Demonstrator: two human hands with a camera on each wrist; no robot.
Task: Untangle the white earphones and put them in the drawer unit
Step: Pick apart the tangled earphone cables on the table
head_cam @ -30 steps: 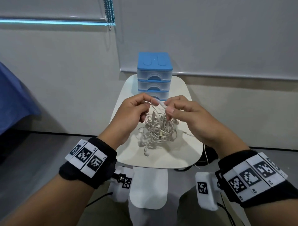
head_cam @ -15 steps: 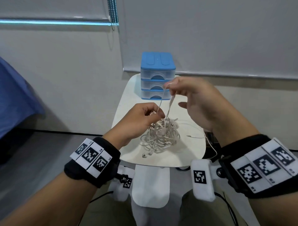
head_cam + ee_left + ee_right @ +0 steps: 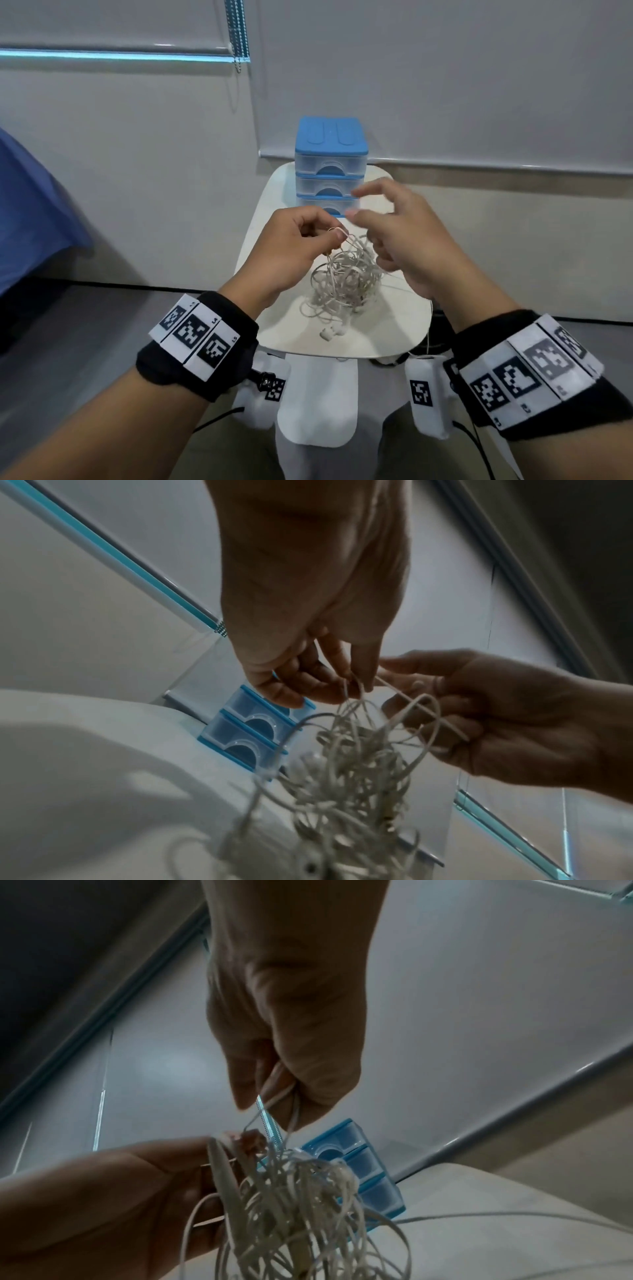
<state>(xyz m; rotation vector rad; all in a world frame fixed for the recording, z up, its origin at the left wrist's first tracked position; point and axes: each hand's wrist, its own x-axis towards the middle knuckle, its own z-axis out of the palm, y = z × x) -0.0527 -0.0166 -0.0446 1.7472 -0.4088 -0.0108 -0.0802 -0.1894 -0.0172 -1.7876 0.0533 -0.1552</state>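
Your left hand (image 3: 291,246) pinches a cord of the tangled earphones (image 3: 346,284) hanging below both hands; your right hand (image 3: 404,236) pinches another loop. The drawer unit (image 3: 330,164) stands beyond them on the worktop (image 3: 394,329).

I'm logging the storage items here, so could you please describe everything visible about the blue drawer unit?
The drawer unit is a small stack of three translucent plastic drawers with blue frames and a blue moulded lid. Each drawer front has an arched finger recess, and all three look pushed shut. It stands upright at the far end of the white table, beyond both hands; nothing appears to touch it.
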